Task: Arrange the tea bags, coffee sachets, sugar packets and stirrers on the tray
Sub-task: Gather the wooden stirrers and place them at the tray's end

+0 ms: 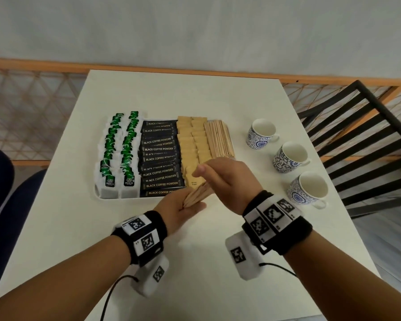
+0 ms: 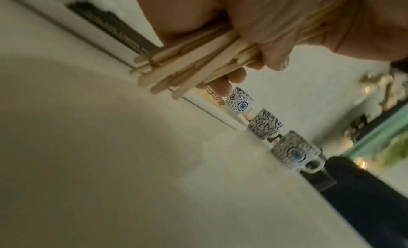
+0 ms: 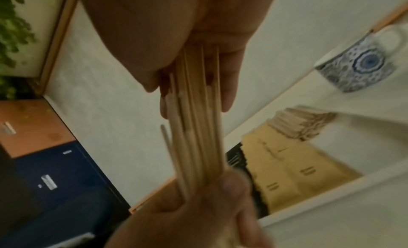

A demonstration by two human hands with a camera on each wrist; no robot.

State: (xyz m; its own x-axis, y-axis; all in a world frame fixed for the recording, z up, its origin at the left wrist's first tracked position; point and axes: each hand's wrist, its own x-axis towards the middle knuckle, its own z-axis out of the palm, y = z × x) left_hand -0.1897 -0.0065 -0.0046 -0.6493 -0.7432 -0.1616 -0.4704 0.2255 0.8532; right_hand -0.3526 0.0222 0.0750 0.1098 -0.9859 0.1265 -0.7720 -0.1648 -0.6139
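Observation:
A white tray (image 1: 125, 198) holds green tea bags (image 1: 118, 149) at the left, then black coffee sachets (image 1: 159, 158), brown sugar packets (image 1: 190, 140) and a stack of wooden stirrers (image 1: 218, 140) at the right. Over the tray's front right corner, both hands hold a loose bundle of stirrers (image 1: 198, 195). My left hand (image 1: 178, 207) grips the bundle's near end (image 2: 187, 64) with curled fingers. At the far end (image 3: 196, 129), my right hand (image 1: 222, 179) pinches it between thumb and fingers. The tray's front right corner is hidden behind the hands.
Three blue-and-white cups (image 1: 262, 133) (image 1: 291, 157) (image 1: 308, 188) stand in a row right of the tray. A black slatted chair (image 1: 357, 135) is beyond the table's right edge. The white table (image 1: 195, 262) stretches toward me in front of the tray.

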